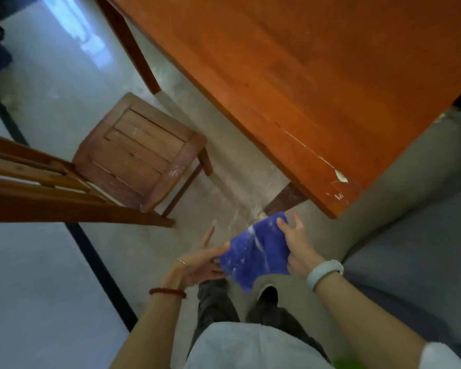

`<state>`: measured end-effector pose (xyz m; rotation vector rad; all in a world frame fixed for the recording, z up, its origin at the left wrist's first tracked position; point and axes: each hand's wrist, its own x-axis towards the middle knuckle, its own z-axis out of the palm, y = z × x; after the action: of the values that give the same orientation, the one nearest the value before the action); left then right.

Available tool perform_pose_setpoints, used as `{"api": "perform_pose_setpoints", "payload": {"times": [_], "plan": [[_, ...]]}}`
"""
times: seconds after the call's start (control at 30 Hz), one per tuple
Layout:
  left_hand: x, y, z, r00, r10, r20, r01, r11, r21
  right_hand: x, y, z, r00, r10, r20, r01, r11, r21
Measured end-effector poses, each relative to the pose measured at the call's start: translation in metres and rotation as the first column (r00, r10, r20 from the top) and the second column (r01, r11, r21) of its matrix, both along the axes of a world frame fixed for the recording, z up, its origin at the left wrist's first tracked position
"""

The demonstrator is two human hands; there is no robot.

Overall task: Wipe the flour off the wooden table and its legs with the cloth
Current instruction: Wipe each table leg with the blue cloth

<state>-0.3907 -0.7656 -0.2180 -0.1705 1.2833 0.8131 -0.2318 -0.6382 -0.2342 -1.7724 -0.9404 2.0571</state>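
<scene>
Cloth, blue, flour-streaked, soft and limp, likely light, pinched along its right edge by right hand, opposite edge touching open left hand, near the surface corner; best gripped bunched.

cloth: blue, flour-streaked, held up below the corner | tabletop: orange wood, white smears near corner | leg: dark, flour-dusted

The orange-brown wooden table bears white flour streaks along its near edge and near corner.
</scene>
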Motion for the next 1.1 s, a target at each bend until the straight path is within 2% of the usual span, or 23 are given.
{"api": "perform_pose_setpoints", "payload": {"times": [0.1,0.2,0.23,0.3,0.33,0.4,0.5,0.57,0.63,0.7,0.77,0.83,0.9,0.93,0.97,1.0,1.03,1.1], "plan": [[0.022,0.002,-0.043,1.0,0.008,-0.004,-0.008,1.0,0.022,0.02,0.003,-0.041,0.994,-0.079,-0.077,0.071,0.993,-0.097],[0.028,0.01,-0.101,0.976,-0.098,-0.192,0.119,0.988,0.097,0.024,0.002,-0.087,0.99,0.027,-0.135,-0.036,0.997,-0.067],[0.026,0.012,-0.123,0.953,-0.133,-0.271,0.17,0.978,0.119,0.024,0.001,-0.107,0.99,0.102,-0.102,-0.104,0.994,-0.022],[0.014,0.012,-0.167,0.913,-0.14,-0.383,0.216,0.963,0.164,0.023,-0.001,-0.151,0.954,0.289,0.078,-0.297,0.948,0.113],[0.007,0.013,-0.188,0.899,-0.144,-0.413,0.237,0.954,0.185,0.02,-0.001,-0.172,0.903,0.386,0.19,-0.418,0.891,0.178],[-0.01,0.015,-0.225,0.835,-0.249,-0.491,0.367,0.916,0.16,0.015,0.002,-0.21,0.746,0.554,0.37,-0.655,0.712,0.254],[-0.039,0.027,-0.279,0.61,-0.464,-0.642,0.624,0.781,0.029,0.0,0.011,-0.261,0.505,0.716,0.481,-0.861,0.453,0.23],[-0.054,0.04,-0.313,0.34,-0.541,-0.769,0.758,0.642,-0.116,-0.013,0.018,-0.292,0.383,0.724,0.574,-0.923,0.328,0.202],[-0.064,0.051,-0.337,0.132,-0.495,-0.859,0.802,0.563,-0.201,-0.022,0.026,-0.321,0.4,0.662,0.634,-0.916,0.271,0.295],[-0.073,0.06,-0.355,0.069,-0.385,-0.92,0.788,0.587,-0.187,-0.026,0.032,-0.34,0.509,0.572,0.643,-0.859,0.293,0.42],[-0.08,0.07,-0.366,0.116,-0.222,-0.968,0.756,0.652,-0.059,-0.027,0.035,-0.354,0.627,0.466,0.625,-0.779,0.339,0.528],[-0.076,0.079,-0.368,0.193,-0.068,-0.979,0.67,0.738,0.081,-0.029,0.034,-0.354,0.783,0.316,0.535,-0.62,0.457,0.638],[-0.057,0.088,-0.362,0.151,0.081,-0.985,0.559,0.815,0.153,-0.036,0.029,-0.348,0.932,0.116,0.344,-0.337,0.631,0.699],[-0.046,0.091,-0.357,0.118,0.168,-0.979,0.528,0.824,0.205,-0.039,0.026,-0.344,0.984,0.029,0.179,-0.143,0.728,0.67],[-0.033,0.092,-0.353,0.075,0.26,-0.963,0.545,0.798,0.258,-0.042,0.024,-0.339,0.999,-0.04,-0.037,0.054,0.821,0.568],[-0.021,0.091,-0.35,0.026,0.366,-0.93,0.622,0.722,0.301,-0.045,0.022,-0.333,0.961,-0.093,-0.259,0.196,0.892,0.407],[-0.011,0.091,-0.348,-0.005,0.448,-0.894,0.726,0.616,0.305,-0.044,0.02,-0.327,0.893,-0.128,-0.433,0.262,0.927,0.267],[0.001,0.09,-0.348,0.004,0.544,-0.839,0.875,0.404,0.266,-0.035,0.018,-0.315,0.793,-0.141,-0.593,0.312,0.929,0.197]]}}
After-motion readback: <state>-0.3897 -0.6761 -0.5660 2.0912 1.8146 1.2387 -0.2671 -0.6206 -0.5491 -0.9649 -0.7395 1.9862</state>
